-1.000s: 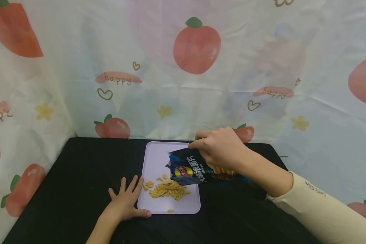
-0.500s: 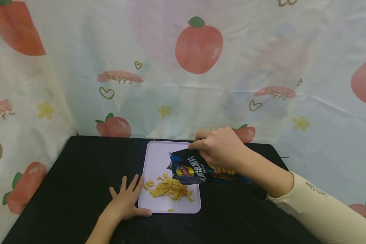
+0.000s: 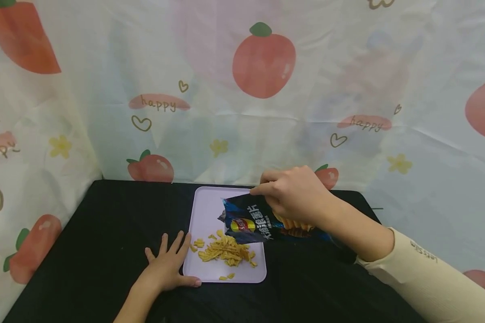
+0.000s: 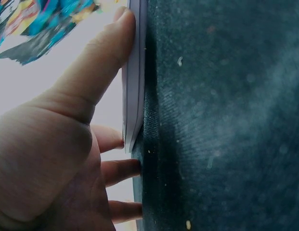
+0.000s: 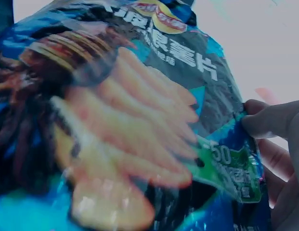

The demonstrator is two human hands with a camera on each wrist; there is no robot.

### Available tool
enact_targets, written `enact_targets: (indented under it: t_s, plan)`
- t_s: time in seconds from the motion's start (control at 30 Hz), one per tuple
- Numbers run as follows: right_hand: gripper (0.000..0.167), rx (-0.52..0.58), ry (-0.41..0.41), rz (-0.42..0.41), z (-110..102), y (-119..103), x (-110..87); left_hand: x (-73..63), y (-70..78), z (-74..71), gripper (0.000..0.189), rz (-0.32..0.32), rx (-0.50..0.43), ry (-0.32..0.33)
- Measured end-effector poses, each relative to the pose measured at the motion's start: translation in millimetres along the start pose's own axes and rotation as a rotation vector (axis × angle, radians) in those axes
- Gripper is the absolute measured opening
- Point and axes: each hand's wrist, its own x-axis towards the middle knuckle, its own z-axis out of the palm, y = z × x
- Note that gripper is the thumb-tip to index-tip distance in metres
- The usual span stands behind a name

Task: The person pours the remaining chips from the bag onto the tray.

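Observation:
My right hand grips the upper edge of a dark blue potato chip bag, which lies on its side with its torn mouth pointing left over a pale lilac tray. In the right wrist view, thumb and fingers pinch the side of the bag. Below the mouth, a heap of yellow chips is piled on the tray, with a few loose pieces around it. My left hand is spread at the tray's near left corner, its thumb against the tray's edge in the left wrist view.
The tray rests on a table with a black cloth. A fruit-patterned curtain hangs behind the table and along the left side. Small crumbs dot the cloth near the left hand.
The chip heap has grown and spread to the right, and another piece now lies by the tray's near edge. The bag has shifted slightly in the right hand; the left hand keeps its place.

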Motion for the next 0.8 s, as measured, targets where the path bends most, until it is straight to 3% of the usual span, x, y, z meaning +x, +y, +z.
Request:
enact_targets:
  t_s: [0.23, 0.57, 0.8]
  plan:
    - [0.026, 0.01, 0.037, -0.005, -5.0, 0.5, 1.9, 0.2, -0.1, -1.1, 0.126, -0.007, 0.001, -0.007]
    - [0.026, 0.019, 0.028, 0.006, -4.4, -0.5, 0.9, 1.4, -0.6, 0.2, 0.126, -0.003, 0.003, -0.006]
    - [0.027, 0.0, 0.029, -0.038, -0.2, -2.5, 0.9, 1.3, -0.1, -1.1, 0.127, 0.006, 0.008, 0.002]
